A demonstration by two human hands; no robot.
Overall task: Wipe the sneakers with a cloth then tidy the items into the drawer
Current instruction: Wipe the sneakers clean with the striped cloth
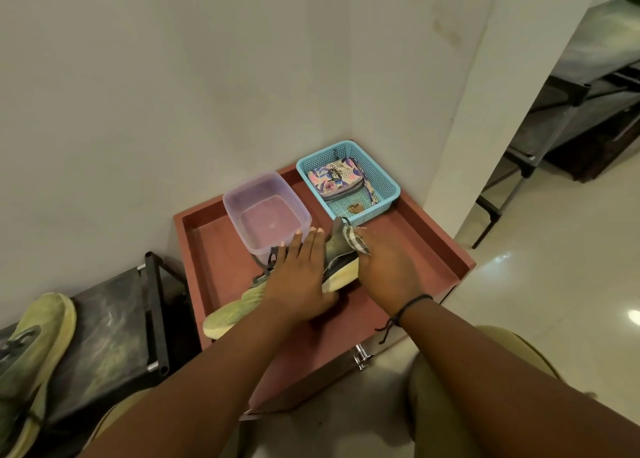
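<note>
Two hands work over one pale yellow-green fabric sneaker (239, 305) that lies on its side in the open reddish-brown wooden drawer (408, 249), just below the middle of the frame. The left hand (298, 277) lies flat on the shoe with fingers stretched out, pressing it down rather than gripping anything. The right hand (384, 267) is closed around a small striped grey-and-white cloth (355, 241), held against the heel end of the shoe.

The wiping step looks to be in hand, and the tidying not yet begun. The next move, I judge, calls for drawing the cloth along the upper and the thick pale sole while the flat hand keeps the shoe from sliding on the drawer floor.

The shoe looks grubby: its upper is dull and darkened toward the heel, with dark laces showing beside the left hand. Its mate, a second yellow-green sneaker (31, 346), rests on a dark fabric rack (114, 322) at the lower left of the frame, well apart from the drawer.

Behind the hands stand a clear plastic tub (266, 211) with some water in it and a light blue mesh plastic basket (384, 183) holding a flower-patterned pouch (336, 178).
</note>
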